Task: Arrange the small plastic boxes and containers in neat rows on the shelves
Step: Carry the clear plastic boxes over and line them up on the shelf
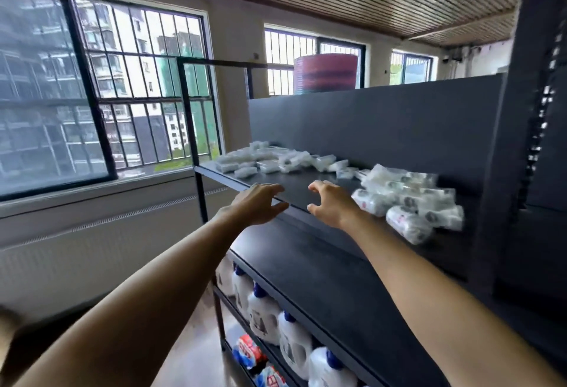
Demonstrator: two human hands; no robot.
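Observation:
A dark top shelf (294, 185) carries two loose heaps of small clear plastic boxes and packets. One heap (276, 158) lies at the far left end, the other heap (411, 202) lies near the right upright. My left hand (260, 204) hovers at the shelf's front edge with fingers spread and holds nothing. My right hand (333, 204) is beside it, fingers loosely curved and empty, just left of the nearer heap. A bare stretch of shelf lies between and beyond both hands.
Under the top shelf is a second dark shelf (322, 267). Lower still stand several white detergent bottles (291, 337) with blue caps. A black metal frame (196, 128) rises at the shelf's left end. A dark upright (509, 141) stands on the right. Barred windows fill the left wall.

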